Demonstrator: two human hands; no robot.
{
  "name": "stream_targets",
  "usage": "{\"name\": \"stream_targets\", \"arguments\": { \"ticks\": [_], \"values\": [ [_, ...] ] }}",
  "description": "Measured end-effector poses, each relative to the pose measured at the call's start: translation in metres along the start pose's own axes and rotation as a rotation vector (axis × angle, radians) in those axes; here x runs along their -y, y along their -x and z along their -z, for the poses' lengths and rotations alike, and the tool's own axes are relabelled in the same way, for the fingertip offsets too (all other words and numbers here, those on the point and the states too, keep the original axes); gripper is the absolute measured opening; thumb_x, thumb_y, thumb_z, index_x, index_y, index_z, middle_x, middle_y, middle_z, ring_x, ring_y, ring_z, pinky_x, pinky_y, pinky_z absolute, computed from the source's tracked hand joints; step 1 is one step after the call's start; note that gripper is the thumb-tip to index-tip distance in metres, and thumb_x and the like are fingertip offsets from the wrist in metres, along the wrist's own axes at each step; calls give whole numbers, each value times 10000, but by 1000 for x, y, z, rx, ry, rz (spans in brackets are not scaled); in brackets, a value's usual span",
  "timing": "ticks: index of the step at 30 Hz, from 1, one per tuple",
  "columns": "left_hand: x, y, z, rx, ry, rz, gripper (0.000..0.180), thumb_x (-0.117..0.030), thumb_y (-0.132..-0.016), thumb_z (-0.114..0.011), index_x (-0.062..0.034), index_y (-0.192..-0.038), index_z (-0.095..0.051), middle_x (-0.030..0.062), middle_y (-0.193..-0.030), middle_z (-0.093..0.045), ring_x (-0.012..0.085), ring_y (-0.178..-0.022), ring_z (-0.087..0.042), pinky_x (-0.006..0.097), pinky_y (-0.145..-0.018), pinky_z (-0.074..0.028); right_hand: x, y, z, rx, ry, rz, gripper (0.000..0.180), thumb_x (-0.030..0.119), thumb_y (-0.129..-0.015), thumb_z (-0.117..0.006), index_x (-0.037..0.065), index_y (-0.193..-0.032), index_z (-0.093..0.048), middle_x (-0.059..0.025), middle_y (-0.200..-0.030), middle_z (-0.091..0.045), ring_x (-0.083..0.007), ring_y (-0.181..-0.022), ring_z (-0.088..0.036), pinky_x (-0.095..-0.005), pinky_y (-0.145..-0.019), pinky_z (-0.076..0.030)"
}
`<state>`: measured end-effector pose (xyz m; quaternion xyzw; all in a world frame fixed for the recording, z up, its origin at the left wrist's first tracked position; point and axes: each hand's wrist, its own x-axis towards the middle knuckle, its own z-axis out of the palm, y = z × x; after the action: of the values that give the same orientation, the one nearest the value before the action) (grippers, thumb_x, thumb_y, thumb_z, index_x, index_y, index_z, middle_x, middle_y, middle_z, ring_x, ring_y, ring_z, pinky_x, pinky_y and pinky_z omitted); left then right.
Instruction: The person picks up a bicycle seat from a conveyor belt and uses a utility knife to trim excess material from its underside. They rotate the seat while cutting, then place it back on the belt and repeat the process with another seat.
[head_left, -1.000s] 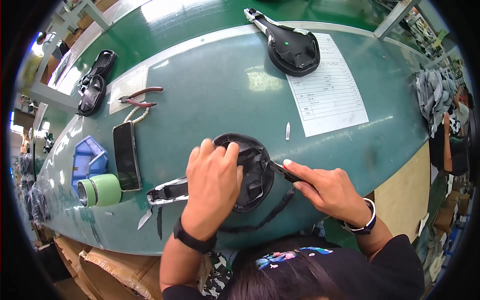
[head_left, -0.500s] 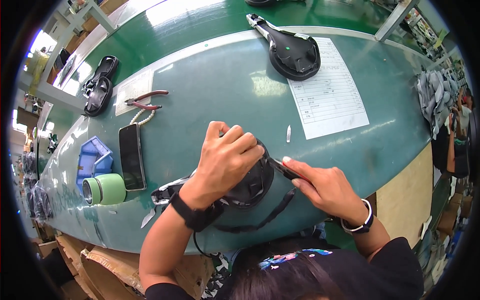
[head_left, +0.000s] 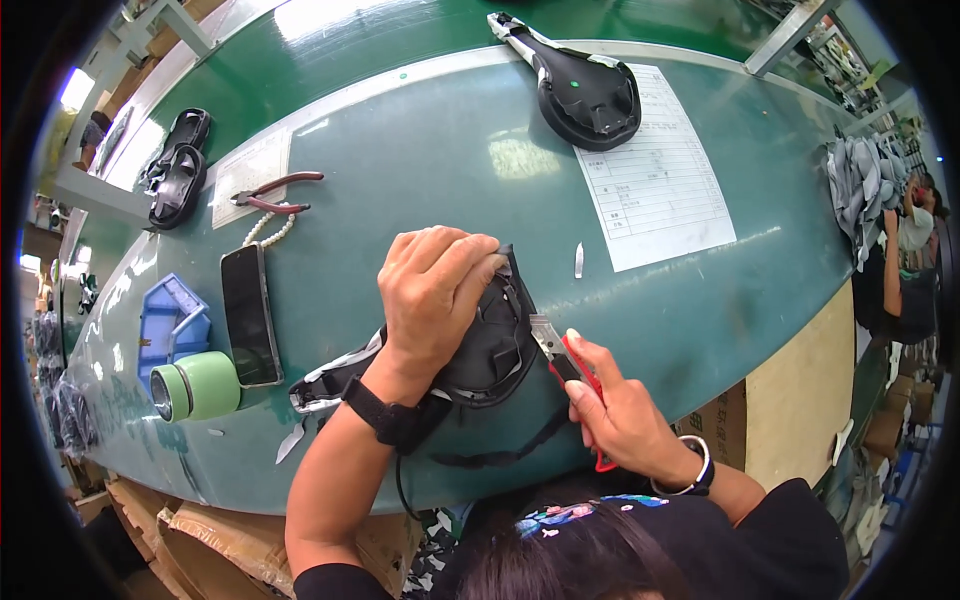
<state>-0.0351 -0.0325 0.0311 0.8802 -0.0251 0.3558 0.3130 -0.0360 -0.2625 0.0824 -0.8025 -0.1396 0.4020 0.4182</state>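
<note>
Shifted left hand point(head_left: 435, 295) covers saddle point(head_left: 495, 345) beside knife point(head_left: 565, 360).

The saddle point(head_left: 490, 345) lies on the table point(head_left: 420, 160) between phone point(head_left: 250, 315) (left) and paper sheet point(head_left: 655, 170) (behind, right).

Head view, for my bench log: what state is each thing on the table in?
Black saddle: underside up, pressed down by left hand.
Utility knife: blade out, held in right hand.
Pliers: lying flat, untouched.
Phone: screen dark.
Second saddle: underside up, untouched.
</note>
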Motion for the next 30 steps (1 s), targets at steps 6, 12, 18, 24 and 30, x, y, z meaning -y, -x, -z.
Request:
{"name": "stream_targets", "arguments": {
  "ticks": [6, 12, 18, 24, 30],
  "values": [
    [-2, 0, 4, -49, 1, 110, 71, -44, -792, -713, -30, -855, -683, 62, -817, -635, 220, -756, -586, 312, -703, -455, -13, 16, -20, -87, 128, 188, 538, 154, -971, -521, 30, -1441, -291, -213, -754, -650, -453, -695, -628, -482, -636, -491],
    [-3, -1, 2, -16, 115, 437, 110, -115, -819, -703, -13, -829, -664, 80, -890, -668, 229, -805, -621, 336, -817, -461, -3, 23, -7, 33, -13, 38, 527, 154, -955, -541, 31, -1422, -328, -237, -738, -637, -455, -678, -616, -483, -618, -488],
    [-6, 6, 45, -38, 698, 934, 193, -170, -918, -629, 5, -842, -598, 65, -1028, -659, 112, -906, -581, 250, -794, -459, 12, -43, 49, -59, 666, 510, 456, 172, -908, -591, 110, -1349, -495, -173, -838, -673, -372, -645, -626, -425, -609, -510],
    [-54, 36, 74, 15, 832, 1279, 160, -193, -981, -562, -49, -914, -579, -23, -875, -544, 26, -737, -455, 189, -617, -367, 68, -106, 103, 536, 822, 519, 435, 246, -921, -608, 252, -1353, -554, -79, -780, -679, -235, -544, -601, -343, -547, -486],
    [-19, -2, 55, 299, 1078, 832, 205, -227, -1010, -483, -52, -908, -518, 14, -826, -579, 54, -681, -481, 209, -599, -386, 78, -119, 84, 761, 606, 202, 443, 232, -942, -595, 290, -1377, -533, -29, -713, -642, -130, -493, -565, -278, -534, -517]
  ]
}}
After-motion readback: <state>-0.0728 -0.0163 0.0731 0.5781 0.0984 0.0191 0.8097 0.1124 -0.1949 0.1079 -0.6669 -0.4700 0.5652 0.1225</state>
